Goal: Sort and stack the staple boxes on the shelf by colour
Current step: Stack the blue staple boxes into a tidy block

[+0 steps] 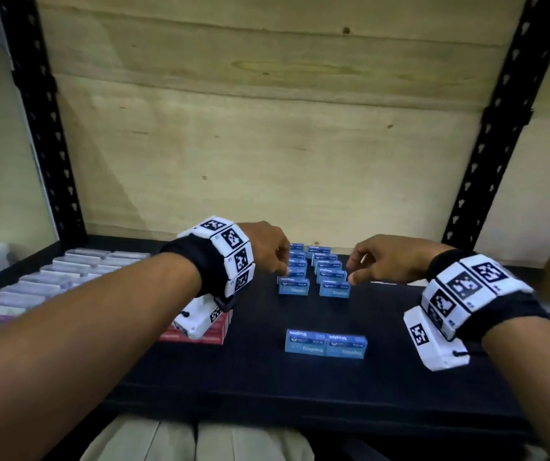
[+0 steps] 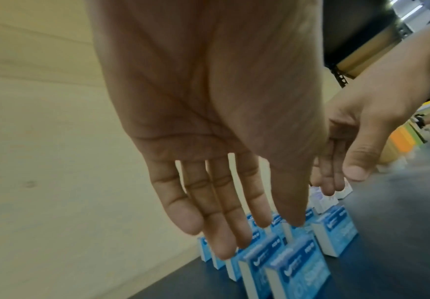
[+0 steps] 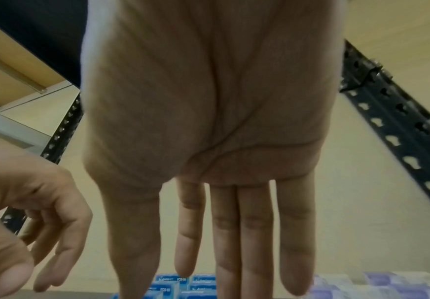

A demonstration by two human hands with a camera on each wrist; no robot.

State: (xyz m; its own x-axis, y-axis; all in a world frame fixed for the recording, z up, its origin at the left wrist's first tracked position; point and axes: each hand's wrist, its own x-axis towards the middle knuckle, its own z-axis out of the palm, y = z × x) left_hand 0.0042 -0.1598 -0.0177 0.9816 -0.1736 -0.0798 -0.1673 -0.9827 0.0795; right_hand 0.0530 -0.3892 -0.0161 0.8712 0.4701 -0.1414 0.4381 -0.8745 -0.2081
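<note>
Two rows of blue staple boxes stand on edge at the back middle of the black shelf. My left hand hovers at the left row with straight, empty fingers over the blue boxes. My right hand sits just right of the right row, its fingers also straight and empty. Whether either hand touches a box I cannot tell. Two more blue boxes stand side by side nearer me. Red boxes lie partly hidden under my left wrist.
Several pale purple boxes lie in rows at the shelf's left end, also seen as purple boxes in the right wrist view. A plywood back panel closes the rear. Black perforated uprights flank the shelf.
</note>
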